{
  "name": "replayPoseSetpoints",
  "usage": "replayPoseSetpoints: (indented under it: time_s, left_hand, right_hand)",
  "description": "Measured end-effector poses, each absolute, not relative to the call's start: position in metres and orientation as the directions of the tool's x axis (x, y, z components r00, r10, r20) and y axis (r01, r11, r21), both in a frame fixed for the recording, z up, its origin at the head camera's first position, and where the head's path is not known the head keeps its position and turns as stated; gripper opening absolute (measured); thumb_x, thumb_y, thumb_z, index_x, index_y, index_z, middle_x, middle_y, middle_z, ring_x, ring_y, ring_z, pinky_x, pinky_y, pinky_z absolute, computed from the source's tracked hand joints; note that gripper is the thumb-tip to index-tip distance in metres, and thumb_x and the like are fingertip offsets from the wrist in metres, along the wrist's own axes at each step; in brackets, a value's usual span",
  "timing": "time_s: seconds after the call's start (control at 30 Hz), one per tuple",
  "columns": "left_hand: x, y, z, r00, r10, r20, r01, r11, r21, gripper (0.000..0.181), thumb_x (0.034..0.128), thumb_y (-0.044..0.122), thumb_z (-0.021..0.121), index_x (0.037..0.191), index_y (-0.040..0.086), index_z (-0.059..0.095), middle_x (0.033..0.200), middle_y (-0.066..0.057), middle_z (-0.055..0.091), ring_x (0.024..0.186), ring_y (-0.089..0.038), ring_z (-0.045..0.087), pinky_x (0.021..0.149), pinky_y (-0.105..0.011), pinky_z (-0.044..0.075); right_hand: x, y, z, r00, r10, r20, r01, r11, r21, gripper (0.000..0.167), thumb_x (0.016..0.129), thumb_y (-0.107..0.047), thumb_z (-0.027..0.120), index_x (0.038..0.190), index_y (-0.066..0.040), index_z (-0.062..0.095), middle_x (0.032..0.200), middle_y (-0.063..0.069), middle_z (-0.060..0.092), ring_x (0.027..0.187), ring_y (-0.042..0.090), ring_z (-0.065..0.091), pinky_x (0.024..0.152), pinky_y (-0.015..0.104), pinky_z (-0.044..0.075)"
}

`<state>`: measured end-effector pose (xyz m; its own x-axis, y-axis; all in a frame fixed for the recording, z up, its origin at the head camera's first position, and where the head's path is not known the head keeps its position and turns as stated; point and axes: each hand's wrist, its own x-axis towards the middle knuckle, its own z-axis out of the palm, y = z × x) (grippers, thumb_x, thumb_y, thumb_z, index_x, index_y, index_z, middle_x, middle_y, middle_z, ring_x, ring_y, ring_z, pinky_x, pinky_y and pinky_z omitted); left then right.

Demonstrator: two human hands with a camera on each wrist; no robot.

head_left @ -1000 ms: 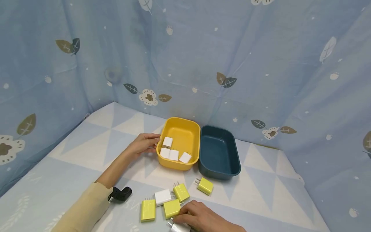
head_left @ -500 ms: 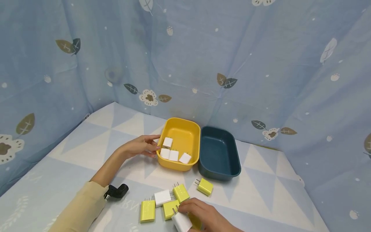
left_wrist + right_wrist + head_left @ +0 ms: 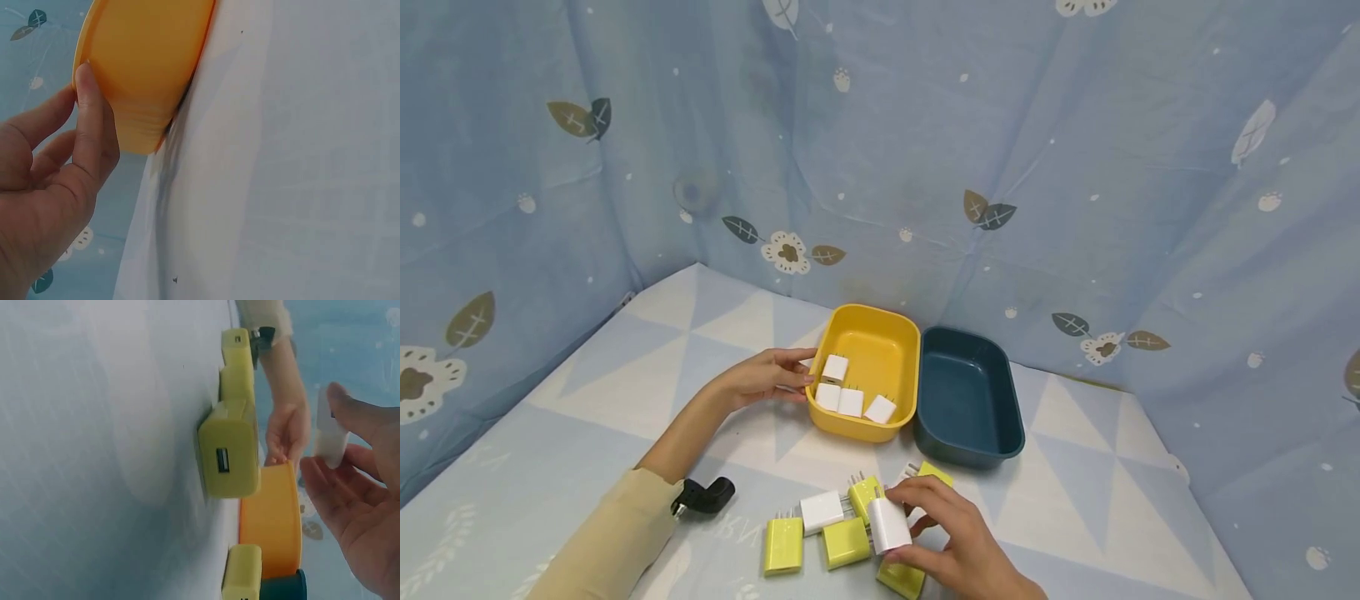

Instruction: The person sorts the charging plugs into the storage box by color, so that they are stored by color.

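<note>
Right hand point(image 3: 958, 533) in front of yellow bin point(image 3: 880, 354); thumb and fingertips pinch white plug point(image 3: 890, 525). Left hand point(image 3: 767, 379), loosely spread, touches bin's left side.

White plug's point(image 3: 329, 434) pinched in the right hand point(image 3: 369, 512), held clear of a few yellow plugs point(image 3: 234, 481). Yellow box point(image 3: 272, 519) can be spotted further back, left hand point(image 3: 289, 434) right by its edge.

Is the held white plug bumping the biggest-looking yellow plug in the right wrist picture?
Apart. In the right wrist view, the left hand shows through the gap between the white plug and the yellow plug.
</note>
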<state>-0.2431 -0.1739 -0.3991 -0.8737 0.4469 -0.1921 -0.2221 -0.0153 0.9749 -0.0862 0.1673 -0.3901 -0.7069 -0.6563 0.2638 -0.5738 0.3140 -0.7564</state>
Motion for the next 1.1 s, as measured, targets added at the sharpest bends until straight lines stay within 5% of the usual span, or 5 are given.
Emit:
replayPoseSetpoints:
  time_s: [0.4,0.67,1.1]
  left_hand:
    - [-0.239,-0.172,-0.404,-0.874,0.437,-0.211,-0.25,-0.033,0.968,0.067,0.0969,-0.001,0.058,0.155,0.0,0.026,0.106,-0.012,0.05,0.086,-0.019,0.063,0.095,-0.043,0.054]
    - [-0.242,-0.173,-0.405,-0.866,0.46,-0.197,-0.249,-0.055,0.967,0.067,0.0973,0.0,0.057,0.156,0.001,0.025,0.106,-0.013,0.05,0.084,-0.019,0.064,0.088,-0.036,0.058]
    - [-0.245,-0.175,-0.405,-0.862,0.465,-0.203,-0.265,-0.072,0.962,0.067,0.0982,-0.001,0.056,0.157,0.003,0.023,0.106,-0.013,0.051,0.083,-0.018,0.064,0.089,-0.036,0.057]
  right_hand:
    - [-0.097,0.173,-0.394,-0.825,-0.475,0.305,-0.518,0.42,-0.745,0.05,0.081,-0.029,0.081,0.126,-0.014,0.066,0.116,-0.005,0.057,0.082,0.013,0.058,0.065,0.026,0.06]
    - [-0.113,0.179,-0.393,-0.822,-0.451,0.347,-0.523,0.358,-0.774,0.051,0.081,-0.015,0.081,0.129,-0.011,0.064,0.12,0.005,0.056,0.084,0.018,0.059,0.067,0.029,0.061]
    - [-0.156,0.173,-0.378,-0.819,-0.451,0.355,-0.548,0.431,-0.717,0.049,0.083,-0.016,0.081,0.129,-0.012,0.064,0.123,0.005,0.057,0.086,0.017,0.062,0.072,0.027,0.06]
